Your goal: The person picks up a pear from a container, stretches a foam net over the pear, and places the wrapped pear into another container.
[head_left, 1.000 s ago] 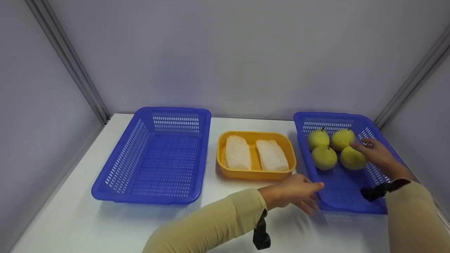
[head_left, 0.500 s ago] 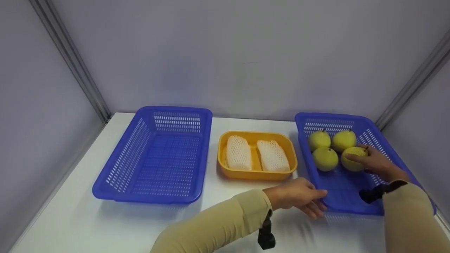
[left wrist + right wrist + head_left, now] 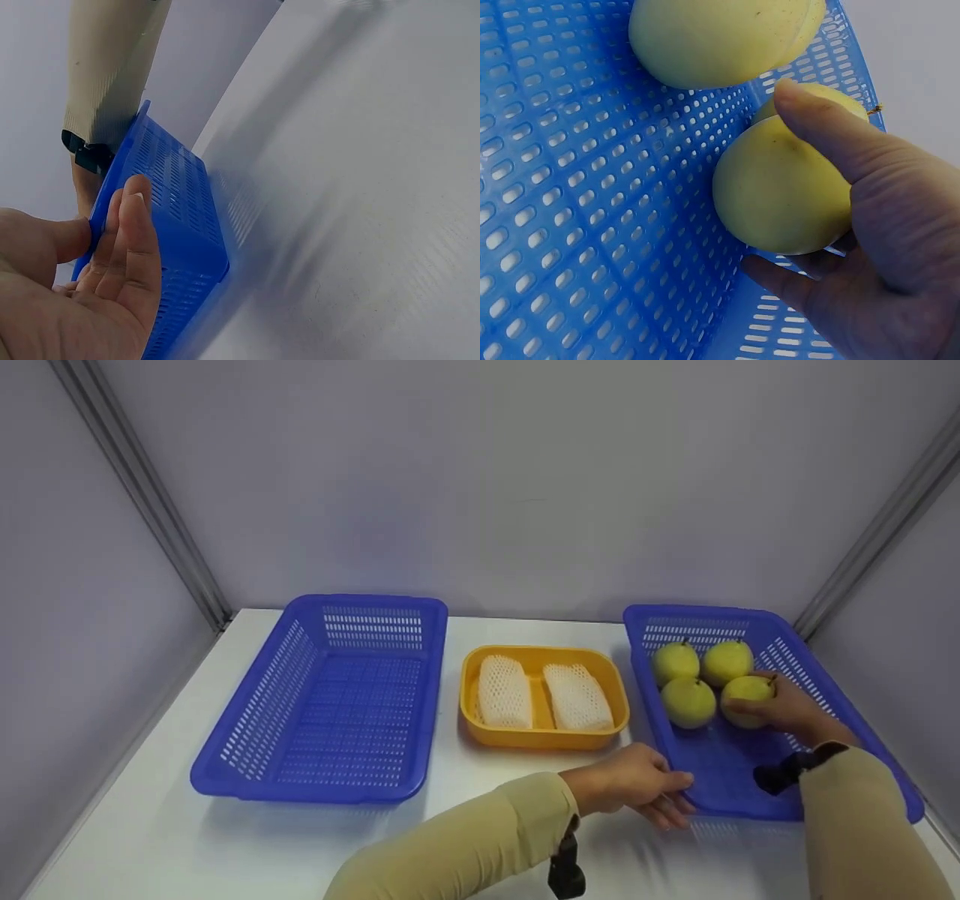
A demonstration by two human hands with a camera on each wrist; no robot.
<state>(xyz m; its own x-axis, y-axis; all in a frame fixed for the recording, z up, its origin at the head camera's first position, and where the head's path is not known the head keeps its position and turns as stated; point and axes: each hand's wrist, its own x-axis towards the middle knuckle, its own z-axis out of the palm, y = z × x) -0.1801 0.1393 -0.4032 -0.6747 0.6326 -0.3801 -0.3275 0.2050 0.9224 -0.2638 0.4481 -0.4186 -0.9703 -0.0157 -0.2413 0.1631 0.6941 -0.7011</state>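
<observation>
Yellow tray, two blue baskets, four pears, two hands

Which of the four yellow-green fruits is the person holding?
The near-right fruit in the right-hand blue basket. It is the only one of the four gripped by the right hand.

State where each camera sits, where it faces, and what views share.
Head: on the person's head, facing forward and down over the left basket, yellow tray and right basket; left hand, right hand and both sleeves show.
Left wrist: on that wrist, facing the right basket's outer wall; left hand and right sleeve show.
Right wrist: on that wrist, facing into the right basket at a pear; only the right hand shows.
Shared: head and right wrist show the right hand gripping that pear.
</observation>
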